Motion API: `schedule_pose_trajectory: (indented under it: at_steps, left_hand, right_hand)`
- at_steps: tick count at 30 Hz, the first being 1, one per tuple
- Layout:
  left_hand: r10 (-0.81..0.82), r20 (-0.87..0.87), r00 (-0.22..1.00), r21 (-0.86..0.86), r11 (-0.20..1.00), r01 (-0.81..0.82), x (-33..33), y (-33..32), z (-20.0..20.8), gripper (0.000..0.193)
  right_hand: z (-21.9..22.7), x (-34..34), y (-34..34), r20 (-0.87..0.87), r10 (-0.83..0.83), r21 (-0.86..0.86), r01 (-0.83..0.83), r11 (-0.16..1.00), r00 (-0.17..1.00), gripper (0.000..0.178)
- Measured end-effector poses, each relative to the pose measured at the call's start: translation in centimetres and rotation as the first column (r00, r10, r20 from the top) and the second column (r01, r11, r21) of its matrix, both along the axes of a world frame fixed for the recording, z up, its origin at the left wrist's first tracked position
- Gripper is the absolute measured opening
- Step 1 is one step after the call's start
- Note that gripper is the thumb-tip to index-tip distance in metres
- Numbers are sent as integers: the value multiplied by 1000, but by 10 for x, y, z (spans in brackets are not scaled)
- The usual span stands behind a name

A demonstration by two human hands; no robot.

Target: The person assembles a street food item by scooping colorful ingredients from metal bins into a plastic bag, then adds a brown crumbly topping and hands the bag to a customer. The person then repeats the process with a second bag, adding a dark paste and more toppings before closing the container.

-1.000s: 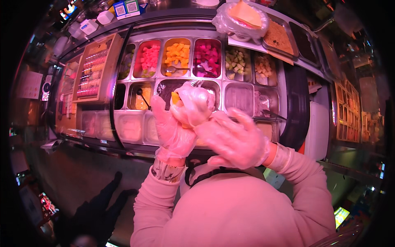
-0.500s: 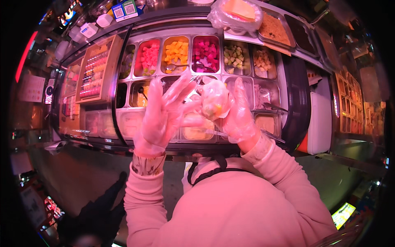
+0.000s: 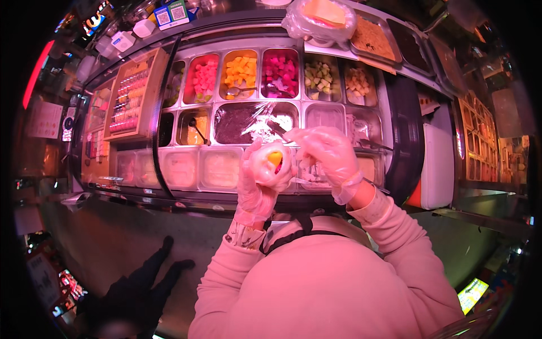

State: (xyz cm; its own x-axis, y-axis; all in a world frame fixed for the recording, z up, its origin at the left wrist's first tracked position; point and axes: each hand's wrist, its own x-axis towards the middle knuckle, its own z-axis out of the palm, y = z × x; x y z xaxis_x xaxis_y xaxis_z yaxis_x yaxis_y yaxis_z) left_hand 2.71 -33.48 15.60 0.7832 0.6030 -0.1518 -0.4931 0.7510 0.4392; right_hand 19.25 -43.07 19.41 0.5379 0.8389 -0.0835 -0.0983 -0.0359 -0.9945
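In my gloved left hand (image 3: 256, 183) rests a soft, whitish dough ball (image 3: 270, 174), fingers curled round its side. Its top gapes, showing a yellow piece and some deep pink filling. Just right of it, my gloved right hand (image 3: 333, 158) is bent with its fingers drawn together. Its fingertips reach the end of a dark utensil (image 3: 275, 127) in a wide dark-filled tray (image 3: 231, 121). Whether they grip that utensil is hard to make out. White, shiny material, partly under clear film, covers the tray's right part.
Behind stand metal pans of diced fruit: pink (image 3: 204, 78), yellow (image 3: 240, 70), magenta (image 3: 280, 68) and pale green (image 3: 322, 77). Lidded tubs (image 3: 220, 168) line the front. A wooden box (image 3: 134, 93) sits left, a crumb tray (image 3: 375, 38) back right. Another person's legs (image 3: 149, 277) show lower left.
The dough ball has passed from my right hand to my left, and its filled opening now faces up. My right hand has turned inward toward the dark tray's utensil.
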Motion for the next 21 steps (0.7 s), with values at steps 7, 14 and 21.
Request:
schedule_pose_trajectory:
  at_steps: [7, 14, 21]
  left_hand:
    - [-9, -158, 987, 93, 995, 24, -12, -31, -13, 63]
    - [-5, -241, 970, 85, 996, 26, -14, -64, 5, 63]
    - [28, -248, 968, 46, 999, -17, -15, -81, 15, 58]
  right_hand:
    - [4, 9, -3, 534, 326, -106, -320, 941, 780, 21]
    - [-1, 10, -25, 734, 274, -33, -370, 928, 622, 21]
    - [-13, 15, -41, 100, 163, 172, -179, 969, 982, 16]
